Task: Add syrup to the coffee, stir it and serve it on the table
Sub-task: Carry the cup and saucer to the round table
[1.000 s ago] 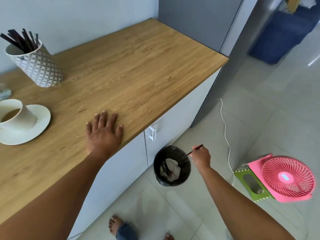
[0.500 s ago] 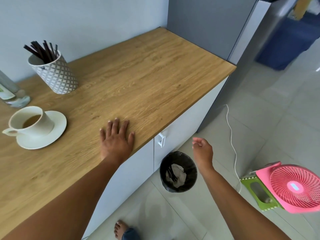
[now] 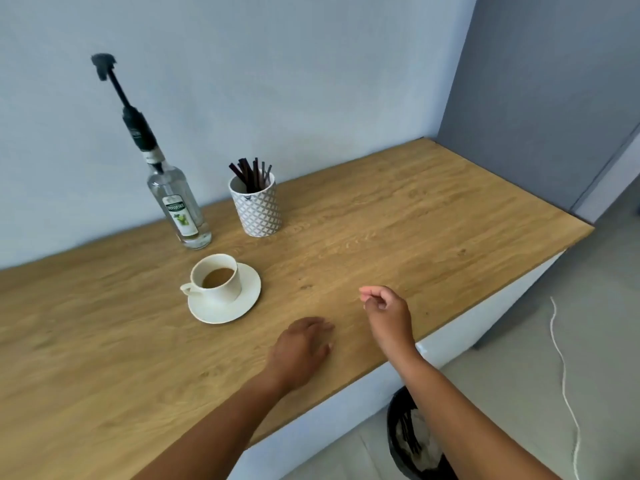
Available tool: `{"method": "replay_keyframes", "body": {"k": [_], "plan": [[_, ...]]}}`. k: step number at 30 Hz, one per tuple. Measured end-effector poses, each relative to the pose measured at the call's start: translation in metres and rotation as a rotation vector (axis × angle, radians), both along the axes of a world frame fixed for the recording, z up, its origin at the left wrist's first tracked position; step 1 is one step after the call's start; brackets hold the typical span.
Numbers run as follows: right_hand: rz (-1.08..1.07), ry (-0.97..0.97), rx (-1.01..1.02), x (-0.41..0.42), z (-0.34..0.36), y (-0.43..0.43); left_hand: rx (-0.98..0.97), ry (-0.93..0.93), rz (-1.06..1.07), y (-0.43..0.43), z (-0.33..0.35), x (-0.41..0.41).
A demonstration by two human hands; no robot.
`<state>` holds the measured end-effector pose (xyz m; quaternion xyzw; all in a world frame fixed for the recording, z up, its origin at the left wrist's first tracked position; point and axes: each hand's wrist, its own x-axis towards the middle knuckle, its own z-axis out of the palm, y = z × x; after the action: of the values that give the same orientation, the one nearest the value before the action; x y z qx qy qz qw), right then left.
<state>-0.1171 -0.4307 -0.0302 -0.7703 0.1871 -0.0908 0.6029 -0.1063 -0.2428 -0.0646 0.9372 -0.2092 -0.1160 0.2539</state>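
Left grip (image 3: 301, 348) rests flat, blurred, on the counter (image 3: 415, 220); right grip (image 3: 386, 313) hovers loosely curled, empty; bin (image 3: 394, 424) partly hidden.

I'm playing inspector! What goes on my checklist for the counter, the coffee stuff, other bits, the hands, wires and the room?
Surface: wooden counter, everything on it stands toward the left.
Job's things: cup with coffee in it on a saucer; syrup bottle with a pump, upright behind the cup, not touching it.
Clutter: patterned holder full of dark stir sticks, beside the bottle.
Grippers: left hand rests on the counter, holding nothing; right hand above the counter's front edge, fingers loosely curled, empty.
Cables: white cord on the floor at the right.
Surroundings: black bin on the floor below the counter; pale wall behind.
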Motion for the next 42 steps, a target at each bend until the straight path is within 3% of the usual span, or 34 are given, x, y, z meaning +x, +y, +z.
{"method": "replay_keyframes", "body": {"k": [8,16,23,42], "plan": [[0.178,0.027,-0.056,0.073,-0.005,0.096,-0.317,0.031,0.407,0.108,0.007,0.008],[0.339,0.036,-0.143,0.114,-0.010,0.157,-0.609,-0.065,0.900,0.191,0.014,0.040],[0.603,0.154,-0.165,0.138,-0.013,0.174,-0.729,0.133,0.850,0.197,0.015,0.068],[0.913,0.182,-0.257,0.174,-0.012,0.161,-0.742,0.033,1.079,0.174,0.010,0.074]]}}
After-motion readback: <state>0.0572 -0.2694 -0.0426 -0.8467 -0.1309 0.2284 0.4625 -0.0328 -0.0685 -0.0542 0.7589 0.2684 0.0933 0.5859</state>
